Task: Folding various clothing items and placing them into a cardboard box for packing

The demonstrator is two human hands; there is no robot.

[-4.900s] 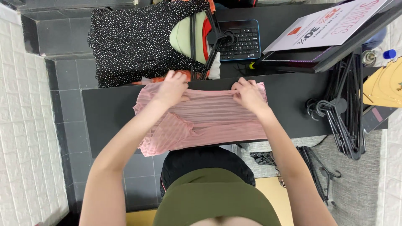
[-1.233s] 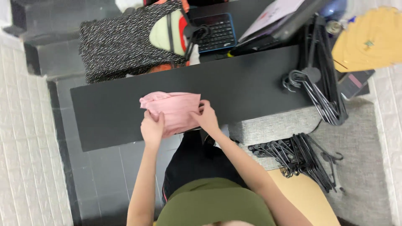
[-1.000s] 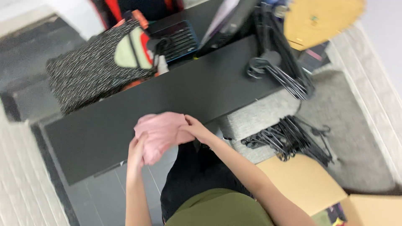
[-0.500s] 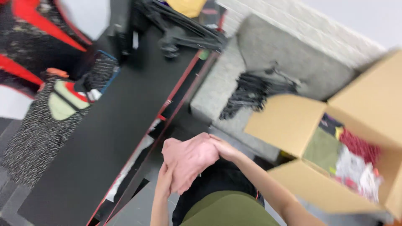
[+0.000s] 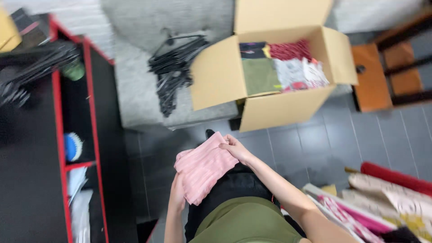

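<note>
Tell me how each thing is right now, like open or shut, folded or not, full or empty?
Pink garment: folded, held off the ground.
Left hand: gripping the garment's lower edge.
Right hand: gripping its top corner.
Cardboard box: open, flaps up, partly filled with folded clothes.
Black hangers: empty, heaped on the grey rug.
Black shelf: open-fronted, holding small items.

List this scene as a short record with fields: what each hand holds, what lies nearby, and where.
held item: folded pink garment, striped texture
left hand: grip on the garment's lower left edge
right hand: grip on the garment's upper right corner
ahead: open cardboard box on the floor, partly filled with folded clothes
beside the box: pile of black hangers on a grey mat
left: black desk with red trim
</note>
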